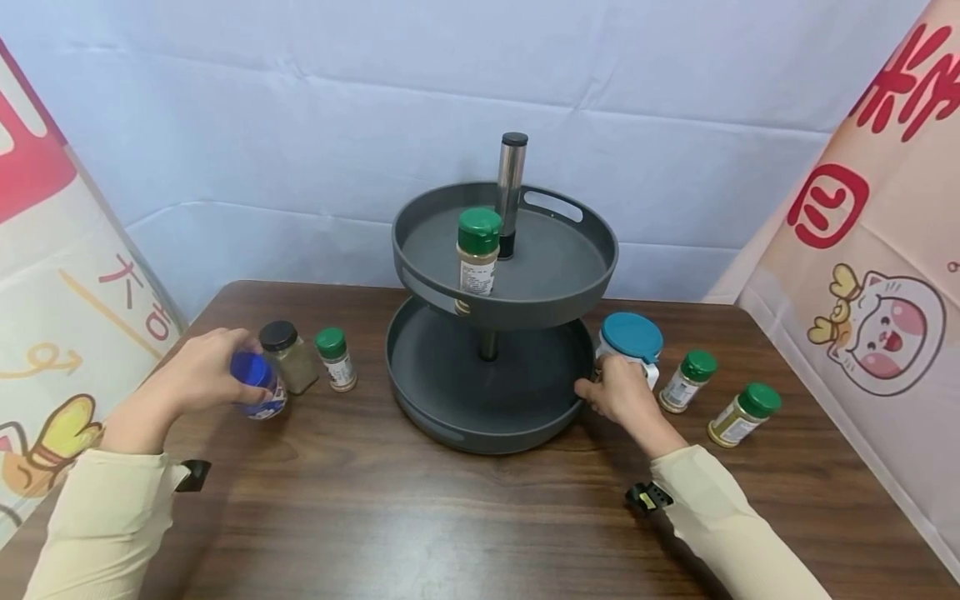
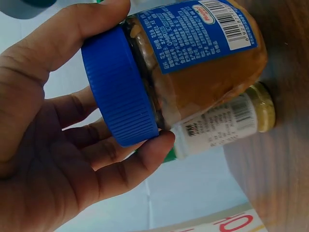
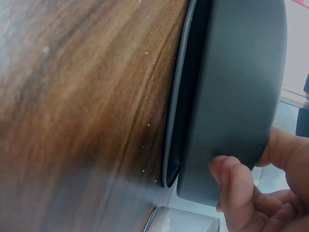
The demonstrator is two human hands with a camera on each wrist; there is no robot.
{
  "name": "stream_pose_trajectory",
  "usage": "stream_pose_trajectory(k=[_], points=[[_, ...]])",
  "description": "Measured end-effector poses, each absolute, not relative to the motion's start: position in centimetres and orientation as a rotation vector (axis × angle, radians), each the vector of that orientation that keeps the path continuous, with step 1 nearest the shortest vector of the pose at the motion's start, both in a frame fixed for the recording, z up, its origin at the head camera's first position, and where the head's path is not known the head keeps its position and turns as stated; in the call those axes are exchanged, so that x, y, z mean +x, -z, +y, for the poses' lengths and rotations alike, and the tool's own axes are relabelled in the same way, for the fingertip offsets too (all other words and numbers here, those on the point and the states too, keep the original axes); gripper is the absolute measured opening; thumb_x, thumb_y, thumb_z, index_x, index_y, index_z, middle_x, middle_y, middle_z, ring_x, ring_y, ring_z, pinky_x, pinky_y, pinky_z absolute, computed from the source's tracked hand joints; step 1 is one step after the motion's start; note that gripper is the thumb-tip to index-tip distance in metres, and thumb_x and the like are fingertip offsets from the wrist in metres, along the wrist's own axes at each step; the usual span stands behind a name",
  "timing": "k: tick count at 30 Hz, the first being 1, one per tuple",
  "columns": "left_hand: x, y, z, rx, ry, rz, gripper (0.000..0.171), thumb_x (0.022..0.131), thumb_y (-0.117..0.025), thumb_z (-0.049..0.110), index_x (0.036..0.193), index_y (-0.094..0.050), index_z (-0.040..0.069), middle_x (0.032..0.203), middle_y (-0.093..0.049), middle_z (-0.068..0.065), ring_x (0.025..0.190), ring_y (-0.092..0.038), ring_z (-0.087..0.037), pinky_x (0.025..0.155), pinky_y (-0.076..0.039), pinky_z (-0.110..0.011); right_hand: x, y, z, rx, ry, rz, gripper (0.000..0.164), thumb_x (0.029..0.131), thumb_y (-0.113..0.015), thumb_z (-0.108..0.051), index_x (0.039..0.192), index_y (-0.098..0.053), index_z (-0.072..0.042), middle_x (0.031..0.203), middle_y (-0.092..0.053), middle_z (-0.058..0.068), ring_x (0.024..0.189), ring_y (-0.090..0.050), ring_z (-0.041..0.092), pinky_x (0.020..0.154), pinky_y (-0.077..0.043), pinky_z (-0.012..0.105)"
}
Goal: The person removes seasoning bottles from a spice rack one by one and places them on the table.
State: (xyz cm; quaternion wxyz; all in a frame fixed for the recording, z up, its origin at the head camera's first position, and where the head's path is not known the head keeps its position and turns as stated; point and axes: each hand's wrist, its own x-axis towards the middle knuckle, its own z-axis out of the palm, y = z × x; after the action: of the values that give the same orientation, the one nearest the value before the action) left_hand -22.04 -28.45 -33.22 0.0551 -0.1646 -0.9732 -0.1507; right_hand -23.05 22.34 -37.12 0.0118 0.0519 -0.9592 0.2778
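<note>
My left hand (image 1: 206,371) holds a peanut butter jar (image 1: 264,402) by its blue lid, at the left of the table. In the left wrist view the thumb and fingers lie on either side of the lid, and the jar (image 2: 207,72) shows brown spread and a blue label. Whether its base touches the table I cannot tell. My right hand (image 1: 621,390) pinches the rim of the lower tray (image 1: 480,440) of a grey two-tier rack. In the right wrist view the thumb is over the rim and the fingers press the outer wall (image 3: 231,96).
A green-capped spice bottle (image 1: 477,250) stands on the upper tray (image 1: 555,250). Beside the left hand are a black-capped jar (image 1: 296,367) and a green-capped bottle (image 1: 340,362). At the right stand a teal-lidded container (image 1: 632,335) and two green-capped bottles (image 1: 684,385).
</note>
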Motion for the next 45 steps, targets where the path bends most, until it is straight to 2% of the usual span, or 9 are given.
stream_pose_trajectory(k=[14, 24, 28, 40, 45], points=[[-21.5, 34.0, -29.1, -0.476, 0.484, -3.027, 0.063, 0.054, -0.083, 0.037, 0.099, -0.060, -0.001, 0.089, -0.061, -0.023, 0.078, -0.057, -0.037, 0.061, -0.053, -0.051, -23.0, 36.9, 22.3, 0.154, -0.855, -2.997, 0.018, 0.081, -0.060, -0.017, 0.072, -0.058, -0.001, 0.049, -0.057, 0.004, 0.044, -0.052, 0.015, 0.042, -0.044, 0.031], [-21.1, 34.4, -29.5, -0.453, 0.503, -3.100, 0.058, 0.052, -0.084, 0.029, 0.097, -0.061, 0.000, 0.084, -0.062, -0.020, 0.077, -0.057, -0.037, 0.061, -0.053, -0.051, -23.0, 36.9, 22.3, 0.150, -0.849, -3.001, 0.018, 0.081, -0.060, -0.016, 0.071, -0.058, -0.002, 0.050, -0.057, 0.004, 0.044, -0.052, 0.015, 0.042, -0.044, 0.031], [-21.1, 34.3, -29.4, -0.445, 0.504, -3.130, 0.061, 0.051, -0.085, 0.026, 0.100, -0.060, -0.001, 0.087, -0.062, -0.023, 0.078, -0.057, -0.039, 0.063, -0.052, -0.053, -23.0, 36.9, 22.2, 0.149, -0.854, -2.997, 0.017, 0.081, -0.060, -0.016, 0.071, -0.057, -0.002, 0.050, -0.057, 0.004, 0.044, -0.052, 0.015, 0.042, -0.044, 0.030], [-21.1, 34.1, -29.1, -0.455, 0.534, -3.189, 0.061, 0.052, -0.085, 0.022, 0.103, -0.058, -0.001, 0.090, -0.060, -0.025, 0.079, -0.057, -0.038, 0.062, -0.053, -0.050, -23.0, 37.0, 22.2, 0.162, -0.859, -2.993, 0.017, 0.081, -0.060, -0.016, 0.072, -0.057, -0.002, 0.050, -0.057, 0.004, 0.044, -0.052, 0.014, 0.042, -0.044, 0.031], [-21.0, 34.0, -29.2, -0.468, 0.540, -3.212, 0.056, 0.057, -0.081, 0.018, 0.105, -0.058, 0.000, 0.093, -0.060, -0.026, 0.080, -0.056, -0.038, 0.060, -0.053, -0.048, -23.0, 37.0, 22.3, 0.167, -0.847, -2.992, 0.017, 0.081, -0.060, -0.016, 0.072, -0.057, -0.002, 0.050, -0.057, 0.003, 0.044, -0.052, 0.014, 0.041, -0.044, 0.031]])
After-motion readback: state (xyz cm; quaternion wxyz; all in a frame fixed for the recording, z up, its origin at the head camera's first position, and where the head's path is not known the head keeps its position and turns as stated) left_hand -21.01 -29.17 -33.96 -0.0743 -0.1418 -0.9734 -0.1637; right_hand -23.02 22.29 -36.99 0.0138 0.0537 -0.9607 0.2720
